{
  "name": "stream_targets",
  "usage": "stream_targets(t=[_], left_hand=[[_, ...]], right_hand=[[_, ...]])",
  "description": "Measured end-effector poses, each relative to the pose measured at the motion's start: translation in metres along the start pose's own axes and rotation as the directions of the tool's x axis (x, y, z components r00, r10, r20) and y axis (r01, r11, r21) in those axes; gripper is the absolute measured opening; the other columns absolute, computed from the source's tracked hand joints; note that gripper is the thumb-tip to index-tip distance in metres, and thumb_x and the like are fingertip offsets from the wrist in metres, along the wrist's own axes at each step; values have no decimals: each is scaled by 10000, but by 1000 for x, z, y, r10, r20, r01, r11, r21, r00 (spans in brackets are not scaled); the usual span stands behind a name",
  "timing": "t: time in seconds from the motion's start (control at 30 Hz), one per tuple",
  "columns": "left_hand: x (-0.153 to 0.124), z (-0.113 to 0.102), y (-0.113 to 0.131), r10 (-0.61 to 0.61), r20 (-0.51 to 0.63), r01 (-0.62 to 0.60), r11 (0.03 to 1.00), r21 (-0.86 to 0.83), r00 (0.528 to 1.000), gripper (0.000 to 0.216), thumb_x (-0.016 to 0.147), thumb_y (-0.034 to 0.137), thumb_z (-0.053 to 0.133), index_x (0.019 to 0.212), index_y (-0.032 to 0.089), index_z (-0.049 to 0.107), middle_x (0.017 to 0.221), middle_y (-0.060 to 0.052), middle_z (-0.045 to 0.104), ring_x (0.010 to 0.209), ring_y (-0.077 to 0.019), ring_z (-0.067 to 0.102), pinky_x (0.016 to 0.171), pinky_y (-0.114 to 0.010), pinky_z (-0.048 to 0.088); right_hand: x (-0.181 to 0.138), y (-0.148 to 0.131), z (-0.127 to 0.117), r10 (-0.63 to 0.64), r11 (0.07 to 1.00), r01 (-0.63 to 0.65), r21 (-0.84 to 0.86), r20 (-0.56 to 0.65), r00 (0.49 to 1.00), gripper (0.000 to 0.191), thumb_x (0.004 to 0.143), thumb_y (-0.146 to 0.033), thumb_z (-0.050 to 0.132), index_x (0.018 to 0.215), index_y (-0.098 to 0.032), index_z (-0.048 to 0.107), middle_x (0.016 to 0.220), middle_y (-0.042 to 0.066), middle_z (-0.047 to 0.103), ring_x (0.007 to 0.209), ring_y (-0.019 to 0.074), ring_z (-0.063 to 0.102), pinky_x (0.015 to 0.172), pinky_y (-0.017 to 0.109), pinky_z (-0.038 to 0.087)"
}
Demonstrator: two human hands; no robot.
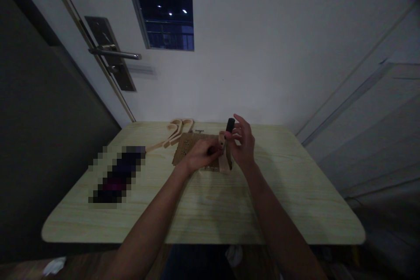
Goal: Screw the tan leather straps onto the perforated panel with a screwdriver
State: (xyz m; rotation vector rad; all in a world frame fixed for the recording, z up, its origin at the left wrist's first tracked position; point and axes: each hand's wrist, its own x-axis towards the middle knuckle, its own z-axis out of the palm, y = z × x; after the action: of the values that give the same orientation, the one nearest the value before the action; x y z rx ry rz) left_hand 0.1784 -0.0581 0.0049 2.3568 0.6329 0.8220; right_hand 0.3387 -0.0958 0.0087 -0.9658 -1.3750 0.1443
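Note:
My left hand is closed in a pinch on a small light wooden piece that stands upright over a flat brown perforated wooden board. Beside it my right hand grips a tool with a black handle, its fingers curled around the handle and its tip pointing down onto the top of the wooden piece. Both hands meet at the far middle of a pale wooden table.
Several curved light wooden strips lie behind the board near the wall. A dark pixelated object lies on the table's left side. A door with a metal handle stands at the left, and a dark window is above.

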Motion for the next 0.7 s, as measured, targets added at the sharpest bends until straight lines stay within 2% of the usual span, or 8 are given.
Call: stream_targets(t=[0.13,0.4,0.7], left_hand=[[0,1,-2,-11,15,11,1000,1,1000,162,856,293,593,869,147,661,679,13,600,607,-113,515,588,-226,390],[0,0,-3,-25,29,25,1000,-11,999,179,860,309,588,882,147,661,683,10,596,613,-117,505,585,-225,384],[-1,-1,-3,-4,23,5,999,-36,1000,176,855,321,590,871,155,646,656,29,548,604,-112,478,583,-225,373]], right_hand=[[0,4,1,-26,999,27,-29,17,1000,338,865,-328,652,1193,-327,567,906,-1,581,701,105,585,531,213,547],[-1,3,0,-71,996,71,-54,4,997,365,857,-333,666,1201,-339,543,939,3,563,775,118,594,529,198,551],[0,0,1,-20,1000,20,-5,0,1000,356,835,-329,684,1159,-322,535,949,2,516,792,114,589,524,188,546]])
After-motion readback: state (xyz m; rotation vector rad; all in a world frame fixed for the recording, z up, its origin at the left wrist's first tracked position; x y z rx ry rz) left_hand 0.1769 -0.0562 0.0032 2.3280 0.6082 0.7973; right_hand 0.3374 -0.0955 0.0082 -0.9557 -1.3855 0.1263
